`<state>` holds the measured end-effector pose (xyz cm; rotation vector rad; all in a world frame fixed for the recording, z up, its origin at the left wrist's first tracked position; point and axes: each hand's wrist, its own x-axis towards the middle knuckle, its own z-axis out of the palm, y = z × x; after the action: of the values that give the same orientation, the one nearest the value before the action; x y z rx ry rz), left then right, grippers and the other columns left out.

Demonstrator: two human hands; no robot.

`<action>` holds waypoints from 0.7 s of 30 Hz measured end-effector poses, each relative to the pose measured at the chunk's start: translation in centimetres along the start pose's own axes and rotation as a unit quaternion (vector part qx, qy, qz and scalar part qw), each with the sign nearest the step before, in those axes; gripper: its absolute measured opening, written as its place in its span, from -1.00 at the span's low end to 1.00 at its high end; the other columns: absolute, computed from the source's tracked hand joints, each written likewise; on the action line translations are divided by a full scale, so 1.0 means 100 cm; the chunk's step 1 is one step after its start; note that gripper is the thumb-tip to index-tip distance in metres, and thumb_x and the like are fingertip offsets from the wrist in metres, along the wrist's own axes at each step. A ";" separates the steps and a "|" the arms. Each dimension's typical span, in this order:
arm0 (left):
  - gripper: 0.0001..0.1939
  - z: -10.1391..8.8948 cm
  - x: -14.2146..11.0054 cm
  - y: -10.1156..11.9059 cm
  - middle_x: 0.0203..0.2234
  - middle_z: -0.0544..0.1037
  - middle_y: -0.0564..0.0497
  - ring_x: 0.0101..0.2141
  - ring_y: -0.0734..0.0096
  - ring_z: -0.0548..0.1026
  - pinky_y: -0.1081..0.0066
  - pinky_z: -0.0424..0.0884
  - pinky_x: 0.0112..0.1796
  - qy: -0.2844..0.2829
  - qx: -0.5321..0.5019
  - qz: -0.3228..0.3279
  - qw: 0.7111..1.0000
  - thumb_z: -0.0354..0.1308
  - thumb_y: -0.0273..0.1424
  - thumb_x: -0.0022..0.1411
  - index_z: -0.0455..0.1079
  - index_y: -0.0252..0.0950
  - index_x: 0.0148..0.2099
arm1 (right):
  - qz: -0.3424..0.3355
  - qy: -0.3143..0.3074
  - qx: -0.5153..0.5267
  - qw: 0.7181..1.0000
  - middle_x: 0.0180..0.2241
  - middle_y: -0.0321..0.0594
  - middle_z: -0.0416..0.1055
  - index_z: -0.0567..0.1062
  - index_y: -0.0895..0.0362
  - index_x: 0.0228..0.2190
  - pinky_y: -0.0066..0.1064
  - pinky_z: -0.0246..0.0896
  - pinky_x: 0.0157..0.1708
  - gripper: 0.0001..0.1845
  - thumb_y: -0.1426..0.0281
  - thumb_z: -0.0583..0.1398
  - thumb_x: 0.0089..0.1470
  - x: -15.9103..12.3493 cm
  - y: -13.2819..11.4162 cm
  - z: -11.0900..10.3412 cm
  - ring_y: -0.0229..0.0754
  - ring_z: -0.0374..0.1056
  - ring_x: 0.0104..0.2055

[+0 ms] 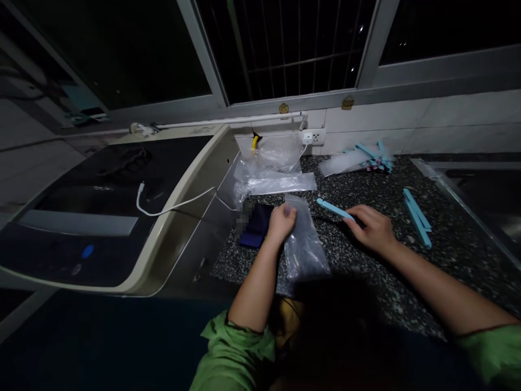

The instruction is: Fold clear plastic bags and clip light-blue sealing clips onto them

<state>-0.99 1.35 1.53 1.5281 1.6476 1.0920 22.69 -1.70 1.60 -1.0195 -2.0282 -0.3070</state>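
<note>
My left hand is closed on the upper left edge of a clear plastic zip bag, which lies flat on the speckled dark counter. Between the thumb and fingers of my right hand is a flat light blue strip with a rounded far end. That end points left toward the bag's top, apart from it. Right of my right hand lie more light blue strips, partly overlapping. A dark blue flat object lies just left of my left hand; part of it is blurred out.
A washing machine stands left, a white cable across it. Clear plastic packaging lies behind the bag. Near the wall is a pile of blue strips. A charger sits in the wall socket. A clear-edged panel is at right.
</note>
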 end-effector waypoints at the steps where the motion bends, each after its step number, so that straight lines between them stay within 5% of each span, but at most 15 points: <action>1: -0.91 0.004 0.000 0.000 -0.46 0.51 -0.06 -0.36 0.32 0.44 0.34 0.29 -0.22 -0.017 -0.047 0.000 0.999 0.11 -0.41 0.00 0.38 -0.34 -0.42 | 0.001 0.001 0.003 1.000 -0.42 -0.18 0.47 0.45 0.12 -0.36 -0.41 0.30 -0.40 -0.89 0.37 0.13 0.05 0.000 0.000 -0.001 -0.20 0.40 -0.38; 8: -0.73 0.019 -0.013 0.005 -0.49 0.51 0.04 -0.43 0.46 0.41 0.41 0.27 -0.22 -0.218 -0.329 -0.064 0.916 0.26 -0.40 -0.18 0.41 -0.37 -0.34 | -0.005 -0.007 0.034 0.999 -0.42 -0.18 0.47 0.45 0.12 -0.36 -0.40 0.30 -0.39 -0.89 0.38 0.14 0.05 0.002 -0.005 -0.002 -0.20 0.39 -0.38; 21: -0.69 0.009 -0.021 0.017 -0.57 0.46 0.10 -0.53 0.53 0.34 0.50 0.22 -0.37 -0.294 -0.358 -0.095 0.881 0.25 -0.42 -0.30 0.43 -0.36 -0.37 | -0.023 -0.044 0.032 0.998 -0.42 -0.16 0.46 0.47 0.13 -0.36 -0.38 0.30 -0.36 -0.88 0.39 0.14 0.05 -0.004 -0.009 0.009 -0.19 0.37 -0.37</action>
<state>0.88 -0.65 2.44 1.0213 0.8100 0.8636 21.62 -2.04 0.92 -0.9635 -2.1294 -0.2223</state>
